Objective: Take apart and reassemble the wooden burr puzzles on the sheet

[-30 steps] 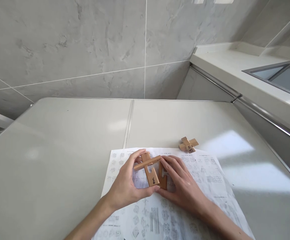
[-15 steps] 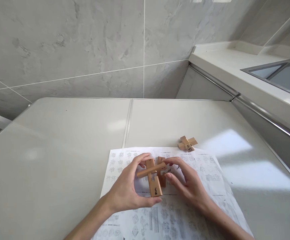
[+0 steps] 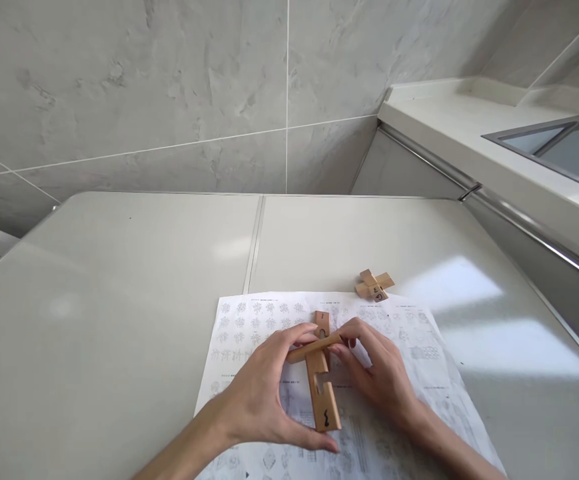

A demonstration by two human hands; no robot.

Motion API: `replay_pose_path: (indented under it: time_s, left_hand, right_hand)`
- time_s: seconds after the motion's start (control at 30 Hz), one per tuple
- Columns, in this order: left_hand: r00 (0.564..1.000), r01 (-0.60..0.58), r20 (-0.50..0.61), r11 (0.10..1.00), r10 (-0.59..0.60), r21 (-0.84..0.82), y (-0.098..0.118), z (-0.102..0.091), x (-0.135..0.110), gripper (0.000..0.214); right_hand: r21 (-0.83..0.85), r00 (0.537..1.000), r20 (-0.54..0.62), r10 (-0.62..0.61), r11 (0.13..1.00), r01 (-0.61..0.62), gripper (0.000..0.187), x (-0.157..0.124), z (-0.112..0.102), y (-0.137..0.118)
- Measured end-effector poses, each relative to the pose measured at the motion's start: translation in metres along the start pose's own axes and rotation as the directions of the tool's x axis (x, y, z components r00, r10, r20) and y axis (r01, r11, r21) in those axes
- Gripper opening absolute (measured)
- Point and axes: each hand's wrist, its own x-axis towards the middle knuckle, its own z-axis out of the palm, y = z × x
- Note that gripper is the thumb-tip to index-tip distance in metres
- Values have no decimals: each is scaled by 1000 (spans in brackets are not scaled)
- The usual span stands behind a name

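My left hand (image 3: 264, 393) grips a wooden puzzle assembly (image 3: 322, 373): a long notched bar marked with a black number, crossed by a thinner bar near its top. Its thumb lies under the long bar's near end and its fingers curl over the crossbar. My right hand (image 3: 376, 370) pinches the crossbar's right end and the upper part of the assembly. Both hands hover just above a printed instruction sheet (image 3: 409, 340). A small wooden cross of two joined pieces (image 3: 374, 285) lies on the table beyond the sheet, untouched.
The pale table (image 3: 119, 280) has a seam down its middle and meets a grey tiled wall (image 3: 169, 87). At the right runs a higher counter (image 3: 469, 133) with a sink (image 3: 559, 143).
The long numbered bar has tipped from upright to lying flatter, its numbered end now pointing toward me. Both hands shifted slightly toward me with it.
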Motion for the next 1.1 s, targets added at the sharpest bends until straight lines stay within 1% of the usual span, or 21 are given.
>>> replay_pose_path:
  time_s: [0.13, 0.2, 0.23, 0.27, 0.3, 0.37, 0.4, 0.43, 0.57, 0.7, 0.83, 0.93, 1.1]
  left_hand:
    - [999, -34, -31, 999, 33, -23, -1, 0, -2, 130]
    - [999, -49, -24, 997, 48, -63, -2, -2, -1, 136]
    - [999, -53, -19, 995, 51, -83, -2, -4, 0, 134]
    - [999, -51, -15, 994, 50, -96, -1, -6, 0, 123]
    - [999, -48, -18, 994, 47, -101, 1, -8, 1, 106]
    - [999, -42, -36, 995, 39, -86, 5, -12, 3, 59]
    - [998, -40, -49, 996, 37, -74, 7, -13, 4, 45]
    - [998, -37, -58, 997, 34, -63, 9, -14, 5, 38]
    - [997, -20, -76, 999, 17, -39, 14, -14, 6, 34]
    - [993, -24, -117, 1000, 24, 3, 11, -11, 7, 36]
    - [990, -11, -141, 999, 17, 43, 4, -7, 9, 35]
    - [989, -6, -150, 999, 12, 43, 0, -5, 10, 33]
    - [992, -3, -130, 1000, 4, 12, 0, -8, 11, 33]
  right_hand:
    - [-27, 1000, -24, -4, 1000, 4, 13, 0, 0, -1]
    - [20, 1000, -8, 5, 1000, -5, 12, -1, 0, -1]
    - [57, 1000, 7, 15, 998, -16, 12, -2, 0, -1]
    - [99, 999, 21, 30, 995, -32, 13, -3, 0, -1]
    - [139, 998, 28, 48, 989, -52, 13, -3, 0, 0]
    - [205, 995, 30, 98, 974, -102, 12, -4, 0, 1]
    - [230, 992, 25, 121, 965, -124, 12, -4, -1, 1]
    - [250, 990, 21, 141, 958, -142, 12, -4, -1, 1]
    - [309, 985, 30, 169, 936, -170, 15, -4, 0, 1]
    - [312, 980, 79, 181, 929, -196, 15, -6, 2, 2]
    - [276, 960, 121, 251, 921, -276, 16, -8, 5, 4]
    - [289, 942, 152, 300, 898, -333, 18, -9, 5, 5]
    - [309, 947, 163, 278, 897, -316, 15, -8, 6, 3]
